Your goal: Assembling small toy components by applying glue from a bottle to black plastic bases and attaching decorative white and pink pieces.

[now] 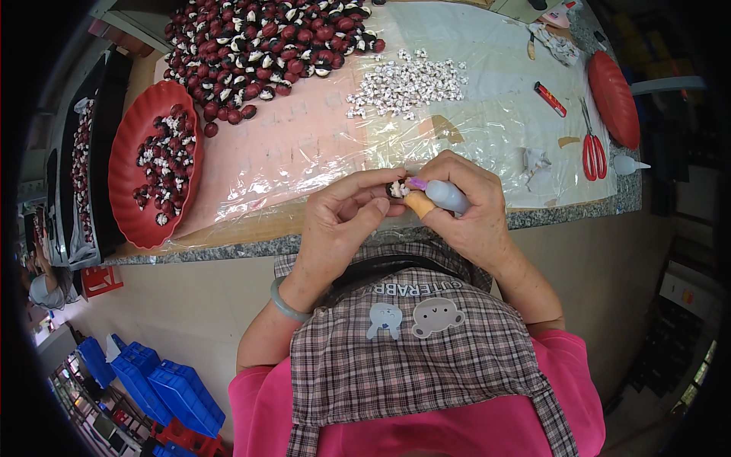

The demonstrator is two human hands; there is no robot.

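Over the table's front edge my left hand [343,217] pinches a small dark piece with a white part on it [397,188]. My right hand [474,202] is closed round a translucent squeeze bottle [448,196] whose purple nozzle [416,183] points left, at the small piece. Whether the nozzle touches it I cannot tell. A tan wrap [419,204] covers a digit of my right hand. Farther off lie a big heap of dark red, black and white round pieces [263,46] and a smaller pile of little white pieces [411,84].
On the left a red scalloped tray [126,179] holds several joined pieces. At the right are red-handled scissors [594,156], a red tube-like item [550,99], another red tray [614,99] and a second squeeze bottle [629,165]. Clear plastic sheeting [297,164] covers the table. Blue crates [183,396] stand at lower left.
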